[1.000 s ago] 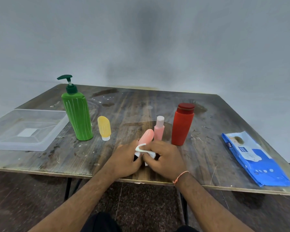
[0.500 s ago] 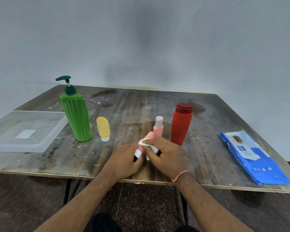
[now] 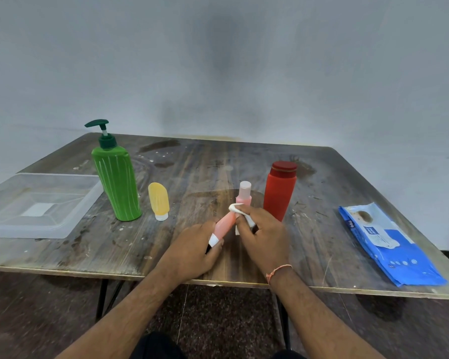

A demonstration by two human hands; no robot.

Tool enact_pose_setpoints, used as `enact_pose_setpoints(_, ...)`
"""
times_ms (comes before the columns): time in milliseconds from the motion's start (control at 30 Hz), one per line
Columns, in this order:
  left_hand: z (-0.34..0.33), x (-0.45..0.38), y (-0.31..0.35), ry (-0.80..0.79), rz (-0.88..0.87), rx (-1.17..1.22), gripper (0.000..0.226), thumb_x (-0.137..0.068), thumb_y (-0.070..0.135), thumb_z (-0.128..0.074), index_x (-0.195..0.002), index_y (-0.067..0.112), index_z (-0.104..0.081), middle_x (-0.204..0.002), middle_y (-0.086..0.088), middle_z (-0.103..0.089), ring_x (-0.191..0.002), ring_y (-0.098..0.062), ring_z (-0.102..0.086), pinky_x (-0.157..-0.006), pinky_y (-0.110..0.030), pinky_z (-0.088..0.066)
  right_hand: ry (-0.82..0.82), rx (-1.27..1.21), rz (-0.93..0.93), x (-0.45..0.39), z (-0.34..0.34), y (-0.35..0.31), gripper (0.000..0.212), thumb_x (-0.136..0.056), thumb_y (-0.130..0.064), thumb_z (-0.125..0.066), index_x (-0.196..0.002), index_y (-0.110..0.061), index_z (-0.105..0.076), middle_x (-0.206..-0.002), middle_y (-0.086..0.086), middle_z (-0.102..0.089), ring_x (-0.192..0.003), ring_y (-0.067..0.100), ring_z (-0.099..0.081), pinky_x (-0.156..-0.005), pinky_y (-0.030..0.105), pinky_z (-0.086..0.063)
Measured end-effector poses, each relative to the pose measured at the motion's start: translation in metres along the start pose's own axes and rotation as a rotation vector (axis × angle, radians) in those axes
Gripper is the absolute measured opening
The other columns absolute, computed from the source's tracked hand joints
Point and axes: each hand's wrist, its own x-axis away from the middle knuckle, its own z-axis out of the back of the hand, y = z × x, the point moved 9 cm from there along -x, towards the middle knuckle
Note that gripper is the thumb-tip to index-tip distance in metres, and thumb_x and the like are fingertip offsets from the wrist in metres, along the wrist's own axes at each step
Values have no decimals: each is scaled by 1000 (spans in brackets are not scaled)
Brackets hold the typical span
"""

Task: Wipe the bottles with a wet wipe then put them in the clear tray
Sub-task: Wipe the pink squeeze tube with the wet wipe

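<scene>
My left hand (image 3: 192, 251) grips the white-capped end of a small pink tube bottle (image 3: 224, 225), held tilted above the table's front. My right hand (image 3: 263, 233) presses a crumpled white wet wipe (image 3: 240, 212) around the tube's upper end. Behind them stand a pale pink bottle (image 3: 244, 195) and a red bottle (image 3: 280, 190). Further left stand a small yellow bottle (image 3: 159, 200), cap down, and a tall green pump bottle (image 3: 116, 177). The clear tray (image 3: 16, 230) lies at the table's left edge with nothing in it.
A blue pack of wet wipes (image 3: 389, 246) lies flat near the table's right front corner. The worn wooden table (image 3: 205, 164) stands against a plain grey wall. Its front edge runs just under my wrists.
My right hand has slid the wipe up the pink tube from its lower part to its top end. My left hand has kept its grip on the cap end.
</scene>
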Motion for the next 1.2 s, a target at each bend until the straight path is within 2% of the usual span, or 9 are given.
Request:
enact_pose_setpoints(233, 5, -1, 9, -15, -35, 85, 32, -96, 35, -44, -122, 26, -59, -105, 9, -70, -93, -15, -65, -81, -39, -53, -185, -14, 288, 15, -22, -30, 28, -95, -21, -77, -119, -35, -81, -116, -17, -79, -104, 0, -74, -86, 28, -60)
enact_pose_setpoints(367, 5, 2, 5, -16, -15, 134, 34, -100, 42, -47, -129, 28, -57, -103, 12, -71, -90, -11, -66, -81, -37, -53, -94, 32, 235, 10, -13, -26, 26, -98, -27, -78, -121, -39, -79, -114, -18, -78, -99, 3, -74, -80, 29, -61)
enact_pose_setpoints(467, 2, 1, -2, -38, 9, 141, 32, -97, 55, -49, -116, 30, -54, -96, 15, -65, -85, -9, -62, -77, -43, -53, -25, 52, 137, 5, -4, -17, 32, -101, -24, -73, -128, -40, -76, -117, -20, -76, -103, 0, -71, -86, 25, -59)
enact_pose_setpoints(667, -1, 2, -3, -46, -13, 184, 23, -101, 49, -57, -119, 36, -51, -95, 20, -61, -85, -5, -59, -75, -38, -51, 36, 49, -32, 0, 4, 1, 31, -105, -30, -68, -133, -42, -74, -125, -24, -74, -114, -5, -67, -93, 24, -58)
enact_pose_setpoints(767, 0, 1, -5, -62, -7, 245, 28, -100, 51, -56, -124, 37, -53, -100, 17, -64, -90, -7, -61, -78, -39, -53, 26, 65, -24, 0, 3, -1, 32, -106, -32, -66, -135, -43, -72, -130, -25, -72, -117, -9, -64, -96, 21, -57)
enact_pose_setpoints(867, -2, 2, -9, -78, 20, 323, 30, -101, 49, -59, -128, 37, -54, -103, 17, -64, -93, -7, -61, -81, -40, -54, 2, 87, 4, 2, 1, -3, 34, -106, -29, -66, -137, -42, -70, -130, -21, -73, -113, -3, -67, -91, 22, -59)
enact_pose_setpoints(967, 2, 1, -17, -46, 94, 481, 39, -97, 53, -59, -132, 34, -58, -112, 13, -69, -103, -10, -66, -92, -44, -56, -82, 80, 116, 6, -7, -14, 34, -103, -24, -68, -135, -36, -72, -128, -16, -75, -106, 3, -71, -86, 28, -61)
enact_pose_setpoints(1067, 5, 0, -25, -20, 165, 665, 42, -96, 50, -62, -133, 31, -61, -117, 15, -72, -112, -8, -66, -102, -40, -54, -127, 41, 205, 9, -15, -20, 32, -101, -21, -71, -131, -33, -74, -125, -15, -78, -101, 6, -75, -81, 32, -62)
enact_pose_setpoints(1200, -1, -1, -30, -53, 209, 770, 52, -91, 58, -65, -134, 29, -62, -113, 13, -72, -109, -12, -66, -103, -50, -56, -85, 81, 210, 8, -11, -19, 30, -102, -20, -70, -130, -32, -74, -120, -14, -78, -93, 5, -73, -75, 31, -62)
